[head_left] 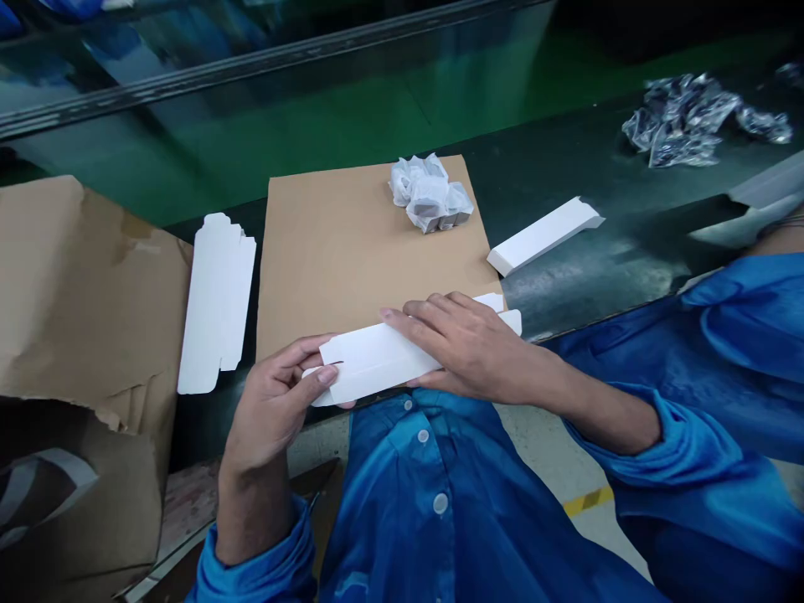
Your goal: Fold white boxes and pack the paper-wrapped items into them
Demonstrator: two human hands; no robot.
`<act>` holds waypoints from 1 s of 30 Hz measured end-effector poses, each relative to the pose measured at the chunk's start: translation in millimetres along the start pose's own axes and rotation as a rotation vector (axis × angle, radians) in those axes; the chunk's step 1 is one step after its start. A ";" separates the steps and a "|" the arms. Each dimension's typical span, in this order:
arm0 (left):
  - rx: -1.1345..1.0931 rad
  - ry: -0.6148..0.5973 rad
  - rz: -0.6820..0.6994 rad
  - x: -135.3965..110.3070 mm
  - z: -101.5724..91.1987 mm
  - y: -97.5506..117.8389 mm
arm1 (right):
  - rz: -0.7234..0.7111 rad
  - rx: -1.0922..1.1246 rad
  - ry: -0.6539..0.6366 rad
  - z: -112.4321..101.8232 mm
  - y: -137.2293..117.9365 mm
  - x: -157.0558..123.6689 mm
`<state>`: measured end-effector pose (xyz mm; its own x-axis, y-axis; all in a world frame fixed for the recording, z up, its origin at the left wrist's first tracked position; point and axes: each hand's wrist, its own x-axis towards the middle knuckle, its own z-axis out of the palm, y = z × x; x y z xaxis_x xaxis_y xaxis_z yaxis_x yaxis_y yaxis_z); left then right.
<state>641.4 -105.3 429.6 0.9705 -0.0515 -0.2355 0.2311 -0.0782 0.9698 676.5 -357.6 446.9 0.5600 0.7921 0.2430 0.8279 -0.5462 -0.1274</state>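
Note:
A long white carton point(377, 358) with flaps at its ends lies across my two hands, over the near edge of a brown cardboard sheet point(332, 251). My left hand point(282, 394) pinches its left end, thumb on top and fingers behind. Over the right part of the carton, my right hand point(465, 347) lies with fingers on its upper face and the thumb side along the lower edge. A flat white carton blank point(217, 306) rests to the left of the sheet. On the right, a folded white box point(543, 236) sits by the sheet's edge.
Several small items in white wrapping point(430, 194) sit on the sheet's far right corner. Crumpled clear plastic bags point(684, 121) lie at the far right of the dark bench. A large brown cardboard box point(94, 293) stands at left. Another person's blue sleeve point(747, 335) is at right.

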 end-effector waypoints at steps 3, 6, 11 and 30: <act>0.085 -0.014 0.037 -1.2 -2.4 1.8 | -0.018 -0.008 0.008 -1.8 8.2 -1.8; 0.172 0.105 0.105 0.5 6.7 4.4 | -0.028 -0.053 0.034 -4.0 7.6 -1.3; 0.262 0.244 0.133 9.9 16.2 4.4 | 0.016 -0.154 0.039 1.2 -2.4 -0.9; 0.257 0.416 0.427 16.9 65.8 -13.9 | 0.283 0.615 0.156 7.4 -27.6 11.4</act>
<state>650.1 -170.6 407.9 0.9306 0.2554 0.2623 -0.1549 -0.3746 0.9142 660.3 -331.5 446.0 0.7840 0.5684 0.2493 0.5441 -0.4360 -0.7168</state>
